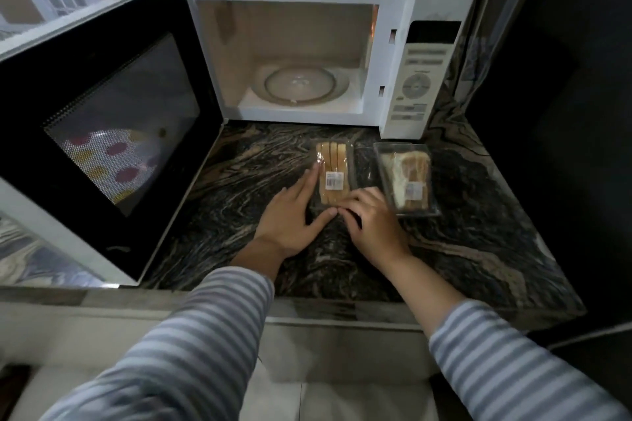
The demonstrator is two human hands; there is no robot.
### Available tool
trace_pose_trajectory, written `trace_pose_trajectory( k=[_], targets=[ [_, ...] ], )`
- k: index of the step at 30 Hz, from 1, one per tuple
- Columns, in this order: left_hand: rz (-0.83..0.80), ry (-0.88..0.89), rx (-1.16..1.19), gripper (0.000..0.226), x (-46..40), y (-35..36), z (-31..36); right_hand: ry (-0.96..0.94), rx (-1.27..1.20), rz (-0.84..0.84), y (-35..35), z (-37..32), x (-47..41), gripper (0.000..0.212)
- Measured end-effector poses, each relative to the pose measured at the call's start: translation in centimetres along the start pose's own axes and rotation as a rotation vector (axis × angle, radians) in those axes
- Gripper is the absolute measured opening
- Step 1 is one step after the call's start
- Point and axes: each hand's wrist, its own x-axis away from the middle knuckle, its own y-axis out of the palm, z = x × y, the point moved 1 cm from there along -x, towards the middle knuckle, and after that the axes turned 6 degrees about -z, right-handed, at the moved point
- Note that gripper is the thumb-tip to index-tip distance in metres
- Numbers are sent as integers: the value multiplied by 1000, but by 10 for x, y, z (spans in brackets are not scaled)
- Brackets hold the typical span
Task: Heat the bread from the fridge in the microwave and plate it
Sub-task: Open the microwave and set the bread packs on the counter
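Note:
A clear plastic pack of sliced bread (333,174) with a white label lies on the dark marbled counter (260,164), just in front of the white microwave (307,44). My left hand (295,212) lies flat against the pack's left side, fingers stretched along it. My right hand (371,219) curls over the pack's near right corner, fingertips touching the wrap. A second plastic bread pack (408,179) sits to the right, untouched. The microwave door (102,120) stands wide open to the left; the glass turntable (299,84) inside holds nothing.
The microwave's control panel (419,79) is on its right side. A dark wall or appliance (554,113) bounds the counter on the right. The counter's front edge (342,308) runs below my wrists. Tiled wall behind.

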Motion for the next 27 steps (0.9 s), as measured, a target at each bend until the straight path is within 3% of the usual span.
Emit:
trace_pose_trajectory(
  k=[5, 9, 20, 27],
  targets=[
    [9, -3, -38, 85, -2, 3, -3, 1, 4, -8, -1, -3, -1, 25],
    [-47, -27, -79, 89, -2, 5, -3, 15, 7, -3, -5, -5, 1, 11],
    [-75, -37, -139, 96, -2, 5, 0, -51, 47, 22, -3, -8, 2, 15],
    [-37, -21, -4, 85, -1, 0, 1, -83, 46, 109, -7, -12, 1, 18]
  ],
)
